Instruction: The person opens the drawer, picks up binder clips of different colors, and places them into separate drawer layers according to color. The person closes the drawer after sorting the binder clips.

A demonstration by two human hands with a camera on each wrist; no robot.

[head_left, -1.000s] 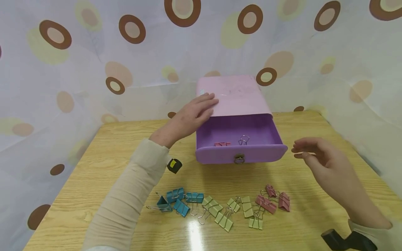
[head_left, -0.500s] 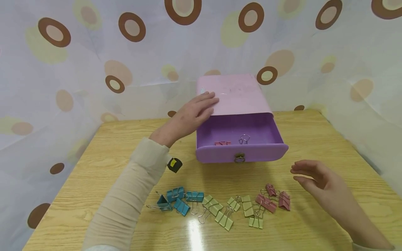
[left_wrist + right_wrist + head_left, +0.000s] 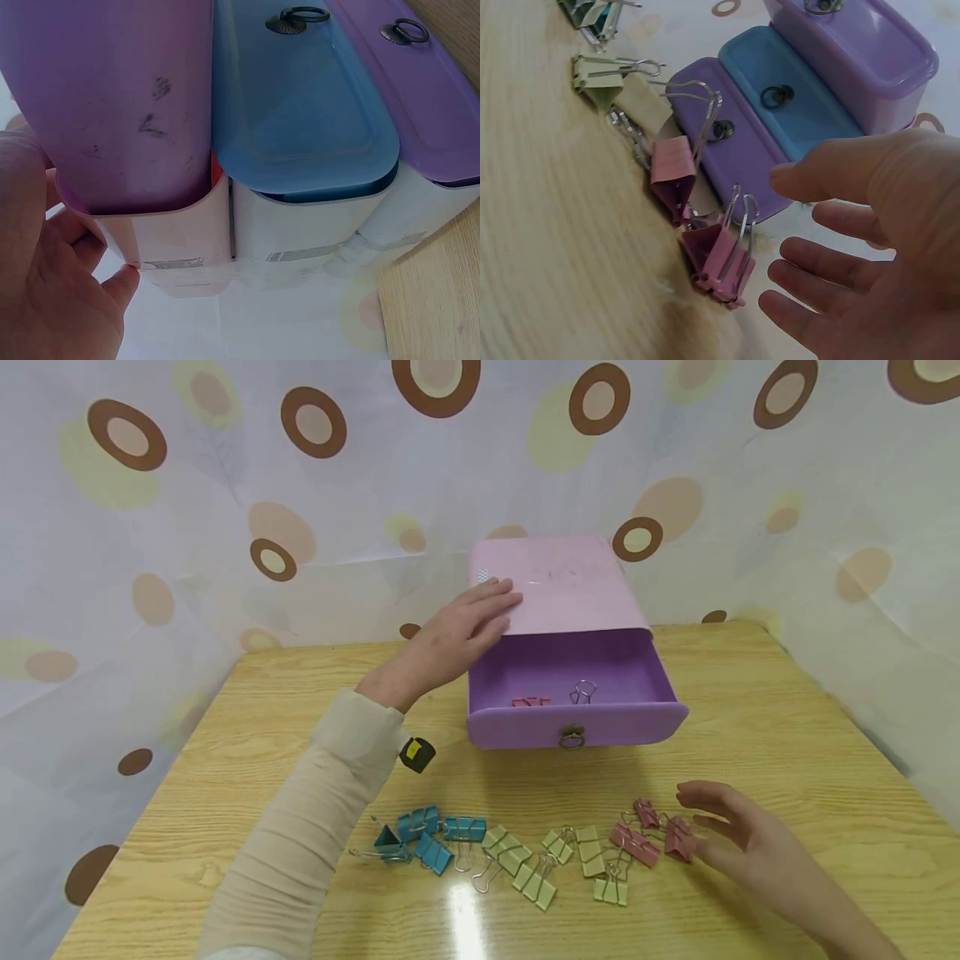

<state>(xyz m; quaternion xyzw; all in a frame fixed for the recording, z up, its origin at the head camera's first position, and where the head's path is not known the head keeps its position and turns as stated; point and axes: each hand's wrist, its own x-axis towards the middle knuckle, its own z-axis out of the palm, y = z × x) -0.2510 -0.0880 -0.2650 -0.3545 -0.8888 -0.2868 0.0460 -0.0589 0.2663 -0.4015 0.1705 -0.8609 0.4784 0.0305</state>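
My left hand (image 3: 453, 639) rests on the left of a pink-topped drawer unit (image 3: 573, 585), its fingers lying fairly straight over the top edge. The top purple drawer (image 3: 517, 731) is pulled out. Inside it, a pink binder clip (image 3: 531, 702) and wire clip handles (image 3: 583, 692) show above the front. My right hand (image 3: 750, 852) hovers with parted, slightly bent fingers beside the rightmost pink binder clip (image 3: 678, 839). In the right wrist view, a gap separates the fingers from that clip (image 3: 720, 262), and nothing is between them. Another pink clip (image 3: 673, 171) stands close by.
Yellow-green binder clips (image 3: 590, 852) lie mid-front on the wooden table (image 3: 300, 718), with blue binder clips (image 3: 465, 829) to their left. A closed blue drawer (image 3: 307, 97) and a closed purple drawer (image 3: 427, 82) sit below the pulled-out one. A patterned cloth (image 3: 360, 510) hangs behind.
My right hand has come down from beside the drawer front and slightly left to the pink binder clips. The left hand keeps its place on the drawer unit.
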